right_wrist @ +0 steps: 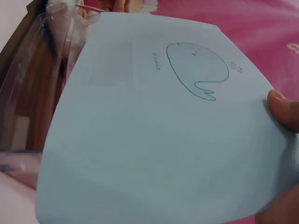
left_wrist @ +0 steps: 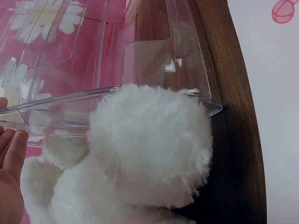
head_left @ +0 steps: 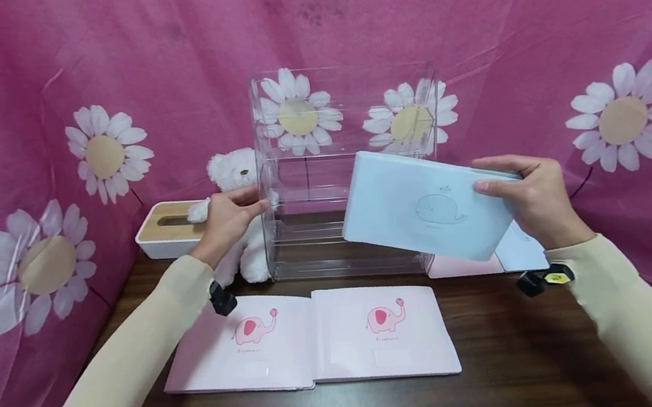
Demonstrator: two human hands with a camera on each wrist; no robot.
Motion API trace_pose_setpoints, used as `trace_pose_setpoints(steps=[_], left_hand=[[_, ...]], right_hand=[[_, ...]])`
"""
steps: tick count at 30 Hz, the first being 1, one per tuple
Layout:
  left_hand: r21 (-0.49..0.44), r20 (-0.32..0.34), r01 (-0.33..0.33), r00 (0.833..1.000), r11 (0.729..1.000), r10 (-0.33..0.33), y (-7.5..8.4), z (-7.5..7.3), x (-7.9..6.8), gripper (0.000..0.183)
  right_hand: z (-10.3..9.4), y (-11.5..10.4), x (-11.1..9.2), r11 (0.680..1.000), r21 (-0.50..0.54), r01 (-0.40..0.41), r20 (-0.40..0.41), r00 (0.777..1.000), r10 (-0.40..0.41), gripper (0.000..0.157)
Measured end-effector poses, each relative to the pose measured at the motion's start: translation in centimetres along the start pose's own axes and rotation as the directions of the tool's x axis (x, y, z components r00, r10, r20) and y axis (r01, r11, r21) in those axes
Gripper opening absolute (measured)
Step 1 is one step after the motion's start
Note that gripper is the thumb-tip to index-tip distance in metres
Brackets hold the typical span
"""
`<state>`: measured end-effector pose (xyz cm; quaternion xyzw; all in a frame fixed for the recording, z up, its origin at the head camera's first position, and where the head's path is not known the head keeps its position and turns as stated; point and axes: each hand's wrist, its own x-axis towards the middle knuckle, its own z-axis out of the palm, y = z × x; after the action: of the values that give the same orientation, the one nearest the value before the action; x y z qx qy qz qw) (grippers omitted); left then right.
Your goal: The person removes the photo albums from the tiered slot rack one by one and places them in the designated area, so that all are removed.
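My right hand (head_left: pixel 541 197) pinches a light-blue booklet (head_left: pixel 401 203) by its right edge, thumb on the cover. The booklet is tilted in front of a clear plastic storage rack (head_left: pixel 310 268). A whale drawing and the word "Whale" show on its cover in the right wrist view. At the rack's left side, my left hand (head_left: pixel 228 217) holds the side panel between thumb and fingers. Close to that hand sits a white plush bear (head_left: pixel 253 255), partly hidden behind the wrist and the rack.
Two pink elephant booklets (head_left: pixel 382 335) lie side by side on the dark wooden table (head_left: pixel 510 358). More pink and blue booklets (head_left: pixel 466 264) lie at the rack's right. A white tissue box (head_left: pixel 166 247) with a wooden lid stands at the left. Behind hangs a pink daisy cloth (head_left: pixel 493 13).
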<state>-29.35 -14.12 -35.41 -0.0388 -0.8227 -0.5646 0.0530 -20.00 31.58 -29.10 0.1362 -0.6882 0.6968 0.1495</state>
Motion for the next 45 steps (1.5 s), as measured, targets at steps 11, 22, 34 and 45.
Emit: trace_pose_setpoints(steps=[11,22,34,45], left_hand=[[-0.015,0.004,-0.013,1.000,1.000,0.013,0.1,0.1,0.1,0.046],[0.006,0.010,-0.004,1.000,1.000,0.004,0.3,0.0,-0.1,0.048],[-0.013,0.016,-0.002,1.000,1.000,0.002,0.0,0.0,-0.1,0.047],[-0.014,0.007,-0.012,1.000,1.000,0.012,-0.2,0.0,-0.1,0.047]], right_hand=[[-6.4,-0.5,-2.7,0.991,0.108,-0.074,0.039,0.997,0.070,0.038],[-13.2,1.3,-5.4,0.982,0.047,-0.183,0.089,0.980,0.179,0.044],[-17.6,5.4,-7.4,0.906,-0.163,-0.391,0.400,0.813,0.423,0.055],[-17.8,8.3,-7.3,0.770,-0.347,-0.536,0.335,0.696,0.635,0.035]])
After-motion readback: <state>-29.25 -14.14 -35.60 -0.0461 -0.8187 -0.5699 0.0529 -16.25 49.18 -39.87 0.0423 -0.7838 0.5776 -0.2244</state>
